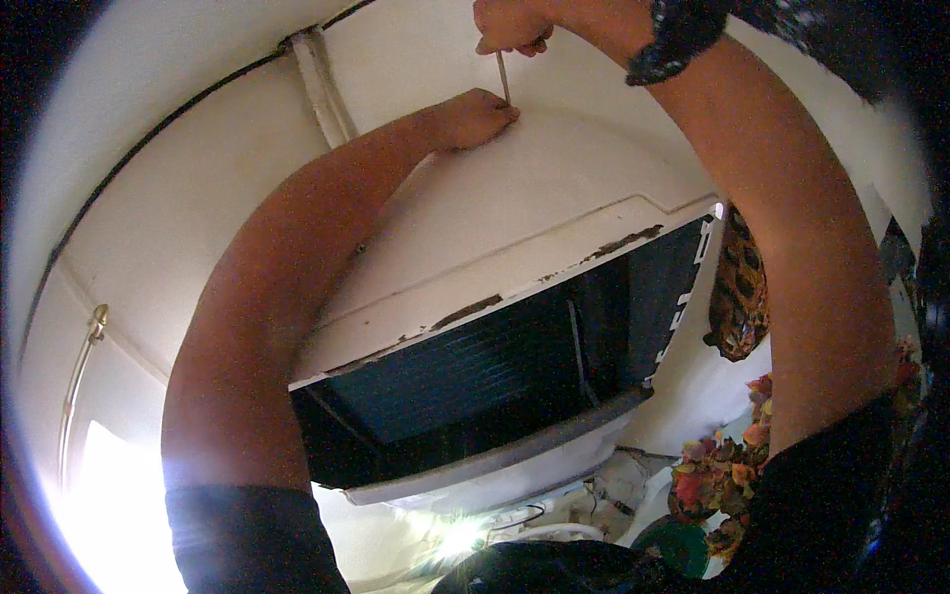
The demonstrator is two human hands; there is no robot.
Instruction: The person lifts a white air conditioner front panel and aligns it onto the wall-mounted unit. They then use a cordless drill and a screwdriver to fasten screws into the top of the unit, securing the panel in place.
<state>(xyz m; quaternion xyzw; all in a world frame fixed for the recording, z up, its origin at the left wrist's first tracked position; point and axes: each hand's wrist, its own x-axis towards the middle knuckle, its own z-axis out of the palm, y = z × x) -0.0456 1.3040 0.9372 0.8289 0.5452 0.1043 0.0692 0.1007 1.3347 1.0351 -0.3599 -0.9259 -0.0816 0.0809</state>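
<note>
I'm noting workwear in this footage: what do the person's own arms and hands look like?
The left sleeve and right sleeve are dark and short; beyond them, the left arm and right arm are bare. The left hand and right hand wear no gloves. Dark, pale-speckled material overlaps the right arm; whether it is worn is unclear.

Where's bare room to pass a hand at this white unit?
Bare: white casing between both forearms, above the dark opening. Crowded: around the thin tool, between left hand and right hand; lower right, leaves and brown ornament.
</note>
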